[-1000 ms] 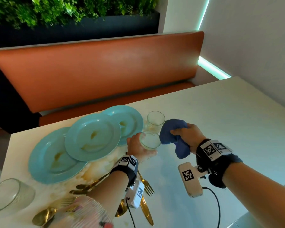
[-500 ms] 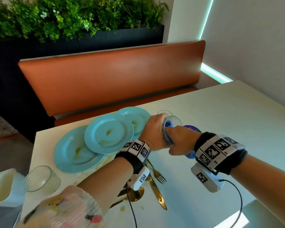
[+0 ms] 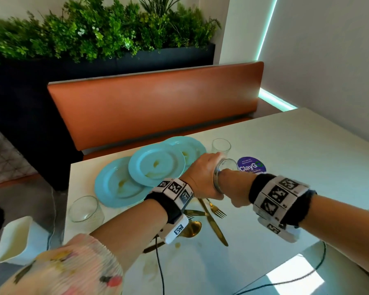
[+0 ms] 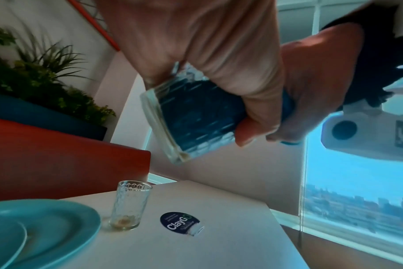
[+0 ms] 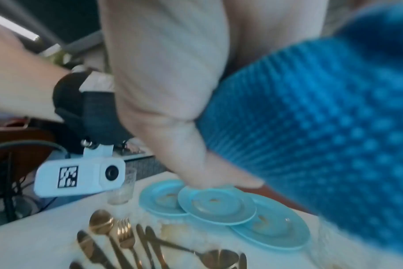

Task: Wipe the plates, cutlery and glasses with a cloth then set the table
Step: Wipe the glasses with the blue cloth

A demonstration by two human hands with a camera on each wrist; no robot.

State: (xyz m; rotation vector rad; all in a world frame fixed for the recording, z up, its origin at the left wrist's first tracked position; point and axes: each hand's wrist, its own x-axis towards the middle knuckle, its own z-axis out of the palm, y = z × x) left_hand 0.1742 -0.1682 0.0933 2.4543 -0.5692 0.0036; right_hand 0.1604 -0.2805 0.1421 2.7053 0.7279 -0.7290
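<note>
I'm holding one glass [image 3: 223,174] up off the table [image 3: 307,158], tipped on its side, mouth toward my right. My left hand [image 3: 198,177] is wrapped round its wall. My right hand [image 3: 234,188] is pushed in at the rim w/ the blue cloth [image 4: 196,116] stuffed inside.

What changed: a sec ago the cloth was only at the rim, outside the glass. Now it's gone in, so I judge the inside wipe of this first glass is under way. Everything else is unwiped, nothing set.

Head view: cloth is hidden behind my hands. It shows three blue plates [image 3: 156,165] overlapping at left w/ yellowish smears, gold cutlery [image 3: 211,218] heaped below my wrists, a second glass [image 3: 221,146] standing behind, a third [image 3: 85,209] near the left edge, and a round ClayGo sticker [image 3: 251,166].

Left wrist view alone shows blue filling the glass right down toward its thick base, plus brownish residue in the bottom of the standing glass.

Right wrist view: mostly blurred cloth close up; my grip on it can't be made out clearly, though the fingers look curled round it.
</note>
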